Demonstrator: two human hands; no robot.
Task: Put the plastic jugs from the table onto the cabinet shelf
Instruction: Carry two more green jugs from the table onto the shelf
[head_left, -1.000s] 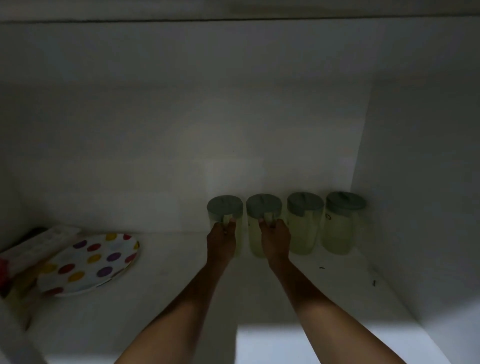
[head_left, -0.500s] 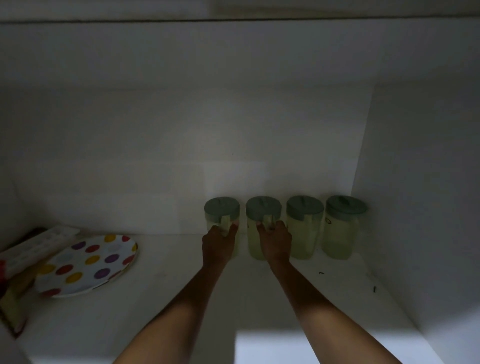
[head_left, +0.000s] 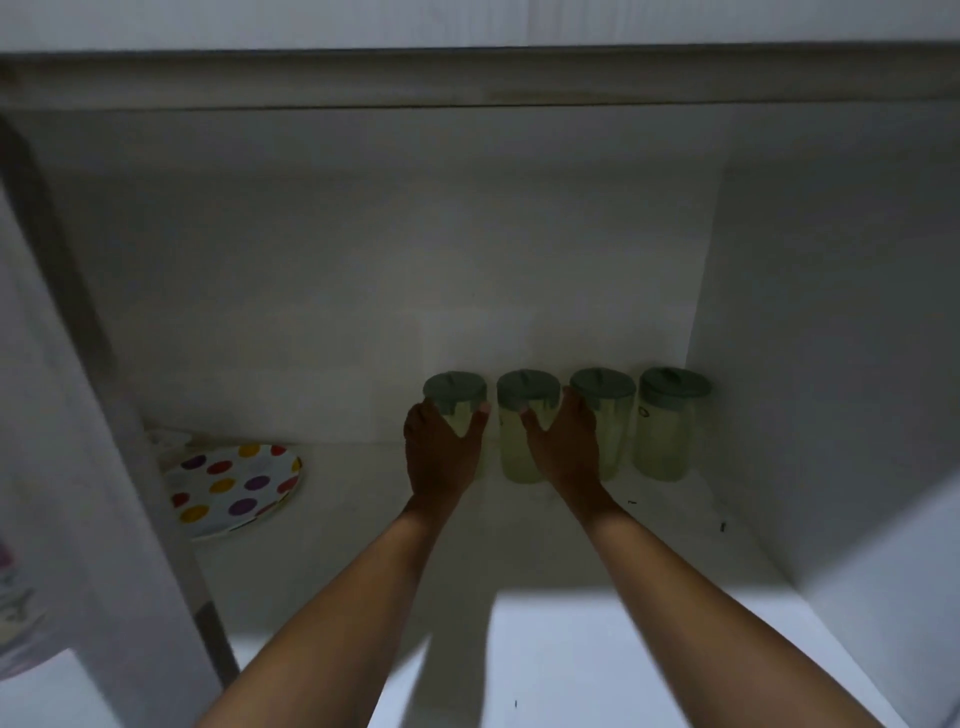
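Several pale plastic jugs with grey-green lids stand upright in a row at the back right of the cabinet shelf (head_left: 343, 545). My left hand (head_left: 441, 457) rests against the front of the leftmost jug (head_left: 454, 391), thumb and fingers spread to either side of it. My right hand (head_left: 563, 449) lies the same way against the jug beside it (head_left: 525, 391), its fingers reaching the gap before the third jug (head_left: 605, 389). The rightmost jug (head_left: 670, 431) stands untouched near the side wall. Both hands hide the lower fronts of their jugs.
A white plate with coloured dots (head_left: 234, 488) leans at the shelf's back left, with a pale tray partly hidden behind it. The open cabinet door (head_left: 78, 467) stands at the left, and the cabinet's right wall (head_left: 831, 364) is close to the last jug.
Both hands were curled on the handles of the two left jugs; now their fingers are spread apart around the jug bodies. The two jugs sit further back, in line with the others.
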